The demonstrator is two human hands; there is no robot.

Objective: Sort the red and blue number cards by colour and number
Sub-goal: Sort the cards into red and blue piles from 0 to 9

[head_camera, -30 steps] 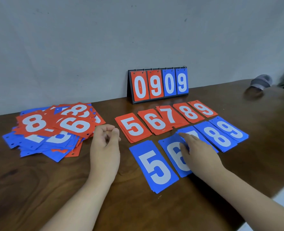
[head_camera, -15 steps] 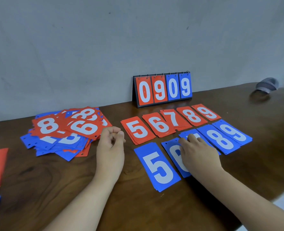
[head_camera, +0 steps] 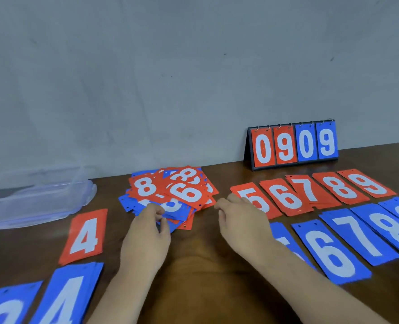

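Dark wooden desk (head_camera: 194,277): sorted red & blue number-card rows (head_camera: 285,197) run 4–9, mixed red/blue card pile (head_camera: 170,192) to go; left hand (head_camera: 147,232) curled at its edge (grip unclear), right hand (head_camera: 243,220) relaxed, empty.

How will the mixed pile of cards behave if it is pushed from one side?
The mixed pile would probably spread rather than move whole: its cards lie loose and fanned. Single cards look thin and flat, so likely light but awkward to lift.

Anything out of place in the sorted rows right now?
The red 7 cards sit askew, overlapping the red 6 cards instead of lying apart. The mixed red and blue heap is unsorted.
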